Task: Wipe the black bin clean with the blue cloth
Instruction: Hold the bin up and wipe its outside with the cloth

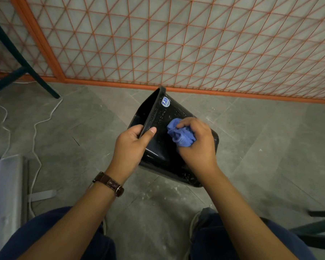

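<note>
A black plastic bin (164, 117) is held tipped on its side above the grey floor, its mouth facing left and its base to the lower right. A white and blue sticker reading 7.85 sits near its rim. White specks dot its outer wall. My left hand (132, 145) grips the rim, thumb on the outside and fingers inside the mouth. My right hand (197, 145) holds a bunched blue cloth (180, 135) pressed against the bin's outer side wall.
An orange lattice screen (176, 44) stands right behind the bin. A dark chair leg (26, 72) is at the far left, and a white cable (35, 132) runs across the floor. A grey panel (6, 194) leans at the left edge. My knees are at the bottom.
</note>
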The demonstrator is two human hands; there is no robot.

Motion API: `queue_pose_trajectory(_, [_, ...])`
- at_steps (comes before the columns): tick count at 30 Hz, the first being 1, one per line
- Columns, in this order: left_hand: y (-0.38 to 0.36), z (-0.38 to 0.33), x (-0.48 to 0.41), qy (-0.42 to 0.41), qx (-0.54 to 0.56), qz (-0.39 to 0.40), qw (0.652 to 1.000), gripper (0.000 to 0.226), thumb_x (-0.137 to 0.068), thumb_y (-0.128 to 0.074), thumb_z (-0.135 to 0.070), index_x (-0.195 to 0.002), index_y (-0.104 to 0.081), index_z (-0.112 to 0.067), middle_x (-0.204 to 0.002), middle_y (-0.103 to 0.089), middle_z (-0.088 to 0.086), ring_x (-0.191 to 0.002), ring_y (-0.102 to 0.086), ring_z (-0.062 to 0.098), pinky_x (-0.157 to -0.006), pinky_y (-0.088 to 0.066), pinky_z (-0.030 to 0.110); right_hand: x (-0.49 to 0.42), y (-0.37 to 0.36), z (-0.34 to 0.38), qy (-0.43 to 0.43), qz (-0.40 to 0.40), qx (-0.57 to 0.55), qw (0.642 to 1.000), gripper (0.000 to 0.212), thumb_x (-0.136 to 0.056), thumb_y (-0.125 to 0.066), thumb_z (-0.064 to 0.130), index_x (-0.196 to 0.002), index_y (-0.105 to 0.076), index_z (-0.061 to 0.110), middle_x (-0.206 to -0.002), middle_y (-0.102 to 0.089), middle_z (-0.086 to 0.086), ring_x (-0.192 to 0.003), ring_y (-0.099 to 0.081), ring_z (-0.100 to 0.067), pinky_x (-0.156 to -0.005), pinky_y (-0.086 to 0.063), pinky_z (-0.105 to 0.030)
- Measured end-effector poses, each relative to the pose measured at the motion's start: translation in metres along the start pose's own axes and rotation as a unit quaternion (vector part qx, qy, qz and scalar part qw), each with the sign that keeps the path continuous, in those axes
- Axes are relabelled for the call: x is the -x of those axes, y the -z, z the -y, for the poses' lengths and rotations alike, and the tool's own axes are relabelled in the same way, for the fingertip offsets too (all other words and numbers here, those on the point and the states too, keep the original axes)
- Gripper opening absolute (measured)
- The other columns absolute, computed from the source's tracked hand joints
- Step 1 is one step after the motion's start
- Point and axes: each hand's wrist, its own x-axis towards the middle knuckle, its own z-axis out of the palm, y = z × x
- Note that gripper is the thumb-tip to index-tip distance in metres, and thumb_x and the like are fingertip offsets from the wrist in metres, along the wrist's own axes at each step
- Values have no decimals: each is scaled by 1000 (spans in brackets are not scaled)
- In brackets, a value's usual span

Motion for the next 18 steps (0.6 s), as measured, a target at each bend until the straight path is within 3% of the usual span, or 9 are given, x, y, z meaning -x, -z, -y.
queue_pose_trajectory(2, [-3, 0, 1, 3, 4, 2, 1000, 26, -88, -62, -23, -85, -66, 3, -86, -64, 31, -70, -53, 17, -65, -43, 25, 1, -4, 2, 1, -12, 10, 1000, 30, -68, -69, 15, -97, -63, 16, -106, -61, 7, -100, -56, -20, -90, -42, -30])
queue_pose_trajectory(4, [-2, 0, 0, 1, 10, -7, 1000, 27, -87, -62, -24, -85, -66, 2, -87, -65, 30, -71, -53, 17, -67, -44, 27, 4, -7, 5, 29, 22, 13, 999, 36, -71, -71, 16, -106, -63, 14, -118, -56, 7, -109, -51, -17, -99, -34, -24])
queue_pose_trajectory(7, [2, 1, -2, -7, 1, 1, 1000, 40, -81, -61, -39, -83, -64, 1, -80, -62, 30, -67, -52, 20, -67, -46, 37, 3, -2, 2, 52, 56, -7, 997, 30, -70, -72, 24, -98, -64, 23, -113, -57, 14, -108, -52, -10, -97, -36, -20])
queue_pose_trajectory(9, [2, 2, 0, -4, -11, 15, 1000, 45, -77, -58, -46, -81, -64, -1, -71, -59, 27, -61, -50, 30, -64, -47, 43, 0, 0, -1, -12, 10, -54, 998, 25, -66, -68, 21, -89, -63, 28, -104, -63, 13, -103, -58, -13, -92, -46, -33])
queue_pose_trajectory(11, [-1, 3, 1, 0, -11, 26, 1000, 41, -81, -61, -41, -83, -65, 0, -76, -61, 29, -65, -53, 37, -67, -49, 45, -1, -4, 1, -76, -29, -96, 992, 29, -64, -66, 15, -90, -63, 27, -99, -63, 14, -100, -58, -5, -88, -49, -33])
queue_pose_trajectory(13, [-3, 4, 1, 1, -7, 19, 1000, 36, -85, -62, -33, -85, -63, 4, -76, -60, 28, -66, -50, 25, -66, -46, 39, 3, -11, 3, -33, -14, -61, 998, 31, -67, -68, 18, -98, -63, 21, -104, -59, 17, -102, -51, 8, -92, -42, -25])
queue_pose_trajectory(15, [-2, 6, -1, 5, -6, 13, 1000, 40, -81, -61, -38, -81, -63, 1, -68, -56, 22, -65, -47, 18, -65, -42, 35, 6, -14, 3, 13, 34, -39, 999, 34, -70, -70, 25, -102, -64, 20, -113, -57, 14, -107, -46, 8, -96, -37, -22])
queue_pose_trajectory(18, [0, 7, 0, 7, -28, 21, 999, 31, -83, -61, -38, -68, -61, -11, -56, -45, 2, -57, -42, 13, -59, -38, 32, 1, -8, 0, 10, 39, -75, 996, 25, -67, -67, 23, -92, -65, 25, -106, -64, 10, -105, -56, -11, -95, -44, -37])
